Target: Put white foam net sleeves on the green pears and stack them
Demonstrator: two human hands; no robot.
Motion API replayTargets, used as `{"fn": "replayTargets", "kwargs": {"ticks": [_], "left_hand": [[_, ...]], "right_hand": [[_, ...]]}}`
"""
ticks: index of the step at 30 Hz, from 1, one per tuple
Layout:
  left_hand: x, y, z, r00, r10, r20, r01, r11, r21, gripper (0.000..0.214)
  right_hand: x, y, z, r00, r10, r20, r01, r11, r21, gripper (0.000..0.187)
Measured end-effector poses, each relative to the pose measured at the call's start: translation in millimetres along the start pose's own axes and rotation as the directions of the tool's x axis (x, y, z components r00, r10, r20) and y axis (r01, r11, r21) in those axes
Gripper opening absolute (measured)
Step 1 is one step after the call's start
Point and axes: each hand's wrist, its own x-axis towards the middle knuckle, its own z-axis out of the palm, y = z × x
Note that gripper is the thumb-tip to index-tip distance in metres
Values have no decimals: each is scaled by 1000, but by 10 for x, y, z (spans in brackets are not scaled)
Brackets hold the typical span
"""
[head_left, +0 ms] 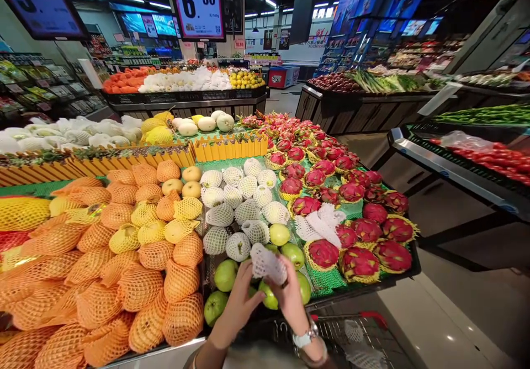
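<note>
Both my hands meet over the near edge of a fruit stand. My right hand (290, 294), with a silver watch on the wrist, is closed on a white foam net sleeve (268, 263). My left hand (240, 302) pinches the same sleeve from the left, above a green guava (269, 297). More bare green guavas (226, 275) lie around my hands. Beyond them are guavas wrapped in white foam nets (240, 203).
Fruit in orange and yellow foam nets (136, 258) fills the left of the stand, red dragon fruit (356, 231) the right. A shopping cart (356, 341) with loose nets stands below my hands. More produce stands lie behind, with an aisle (455, 302) on the right.
</note>
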Motion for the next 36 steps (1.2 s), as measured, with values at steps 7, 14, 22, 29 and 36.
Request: {"fn": "replayTargets", "kwargs": {"ticks": [7, 14, 22, 29, 36], "left_hand": [[-79, -74, -198, 987, -64, -145, 92, 977, 194, 25], [-157, 49, -237, 983, 105, -152, -53, 949, 312, 27], [-103, 26, -167, 985, 4, -170, 22, 988, 150, 24], [-73, -33, -92, 941, -154, -301, 195, 975, 110, 34], [-61, -32, -117, 929, -291, -230, 285, 957, -63, 32]], "right_hand": [[-327, 46, 102, 996, -31, 89, 28, 999, 39, 35], [-50, -41, -41, 977, 174, -122, -153, 974, 166, 31], [-82, -45, -15, 968, 235, -85, -210, 949, 233, 41], [-167, -15, -87, 976, 220, -7, -204, 918, 340, 41], [-147, 9, -50, 972, 194, 130, -217, 958, 189, 57]]}}
